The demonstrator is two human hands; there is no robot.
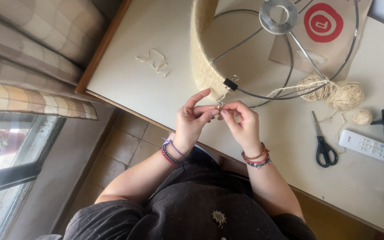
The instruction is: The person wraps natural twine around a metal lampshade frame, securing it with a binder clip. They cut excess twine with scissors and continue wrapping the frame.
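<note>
- While both hands meet at the table's (pixel 125 84) near edge, the left hand (pixel 193 121) pinches a thin strand of twine (pixel 220 105) between thumb and middle fingers, index finger (pixel 199 96) lifted straight and free.
- Right hand (pixel 242 122) closes in tight, fingertips curled onto the same strand, touching the left fingertips.
- Twine runs up from the pinch to the lampshade frame (pixel 285 95), where a black binder clip (pixel 230 83) bites the wire rim.
- Half the frame is already wrapped in pale twine (pixel 201 49).
- 2 loose twine balls (pixel 332 91) sit just right of the frame, 1 smaller ball (pixel 362 117) beside them.
- Black-handled scissors (pixel 323 144) lie shut near the right wrist; a white remote (pixel 372 148) rests further right.
- Scrap of twine (pixel 154 60) lies well left.
</note>
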